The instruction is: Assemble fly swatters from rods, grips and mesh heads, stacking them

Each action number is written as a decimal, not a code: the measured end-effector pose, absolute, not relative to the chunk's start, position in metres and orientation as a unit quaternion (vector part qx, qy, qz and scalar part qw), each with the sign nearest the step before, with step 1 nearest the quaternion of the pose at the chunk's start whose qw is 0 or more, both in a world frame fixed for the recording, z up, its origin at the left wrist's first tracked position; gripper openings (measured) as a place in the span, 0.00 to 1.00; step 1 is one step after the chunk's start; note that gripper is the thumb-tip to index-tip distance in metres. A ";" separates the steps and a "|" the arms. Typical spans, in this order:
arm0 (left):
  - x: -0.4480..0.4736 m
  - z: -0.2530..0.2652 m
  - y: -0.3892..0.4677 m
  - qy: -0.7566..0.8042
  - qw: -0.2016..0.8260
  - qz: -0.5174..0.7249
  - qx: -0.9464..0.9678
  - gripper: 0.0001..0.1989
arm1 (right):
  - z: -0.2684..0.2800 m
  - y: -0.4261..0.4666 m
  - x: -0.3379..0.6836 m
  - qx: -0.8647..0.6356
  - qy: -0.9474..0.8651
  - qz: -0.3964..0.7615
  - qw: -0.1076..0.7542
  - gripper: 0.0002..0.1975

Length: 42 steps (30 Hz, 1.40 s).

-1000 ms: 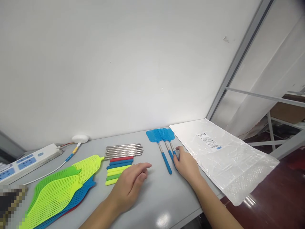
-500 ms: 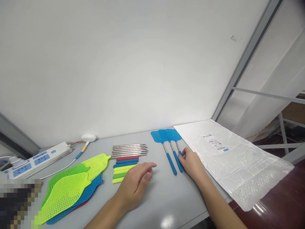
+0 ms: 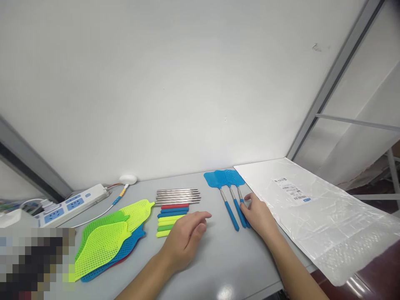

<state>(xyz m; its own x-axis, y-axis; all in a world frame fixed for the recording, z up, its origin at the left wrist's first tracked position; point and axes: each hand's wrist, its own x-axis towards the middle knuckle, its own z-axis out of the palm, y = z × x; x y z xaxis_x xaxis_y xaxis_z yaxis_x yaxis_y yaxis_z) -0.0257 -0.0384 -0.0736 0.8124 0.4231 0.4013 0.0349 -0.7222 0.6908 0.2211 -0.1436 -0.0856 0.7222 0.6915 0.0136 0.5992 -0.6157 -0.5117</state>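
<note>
Three blue fly swatters (image 3: 231,211) lie side by side on the table, their heads overlapping toward the wall. My right hand (image 3: 256,211) is closed round the handle of the rightmost one, hiding part of it. My left hand (image 3: 189,237) hovers over the table with fingers extended to the right and nothing in it. Beside it are several coloured handle grips (image 3: 171,218) in red, blue, yellow and green. Behind these lies a row of metal rods (image 3: 178,196). Further left, yellow-green, green, blue and red swatter heads (image 3: 100,246) are stacked in an overlapping pile.
A white bubble-lined mailer (image 3: 300,200) with a label lies along the table's right side and overhangs the edge. At the back left are a power strip (image 3: 84,201), a white cable and a small white device (image 3: 128,179). A white wall (image 3: 187,83) rises behind the grey table.
The view has turned a little to the left, so everything sits further right in the picture. Both hands keep nearly the same places relative to the swatters and grips.
</note>
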 end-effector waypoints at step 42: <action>0.064 -0.085 -0.058 0.128 0.120 0.145 0.974 0.38 | -0.097 -0.146 0.219 -0.881 -0.385 0.106 0.254 0.16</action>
<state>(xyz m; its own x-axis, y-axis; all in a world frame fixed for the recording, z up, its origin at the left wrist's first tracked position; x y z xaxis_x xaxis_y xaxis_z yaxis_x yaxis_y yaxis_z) 0.0640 -0.0578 -0.0850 0.9253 0.2834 0.2521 0.2134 -0.9384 0.2717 0.2192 -0.1458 -0.0970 0.6805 0.7327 0.0087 0.6248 -0.5740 -0.5293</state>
